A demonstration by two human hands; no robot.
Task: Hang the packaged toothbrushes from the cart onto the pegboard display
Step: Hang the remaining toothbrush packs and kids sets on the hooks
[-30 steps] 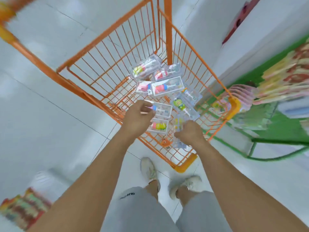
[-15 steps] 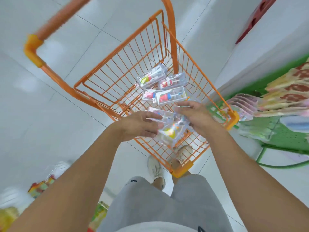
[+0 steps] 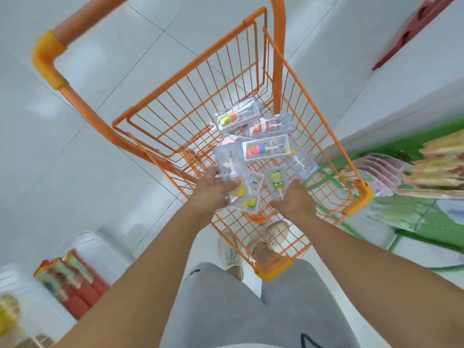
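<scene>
Over the orange cart (image 3: 200, 101), the left hand (image 3: 213, 189) grips several toothbrush packs (image 3: 229, 162); the right hand (image 3: 295, 199) pinches a green-character pack (image 3: 276, 180).

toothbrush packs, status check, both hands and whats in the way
Left hand grips several packs. Right hand pinches one green-character pack. More packs loose in cart. Pegboard off right, nothing blocking.

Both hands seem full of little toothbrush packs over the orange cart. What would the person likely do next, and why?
Probably lift both hands out and turn right toward the green pegboard display. The left hand already holds several clear toothbrush packs, and the right hand holds a green-character pack.
</scene>
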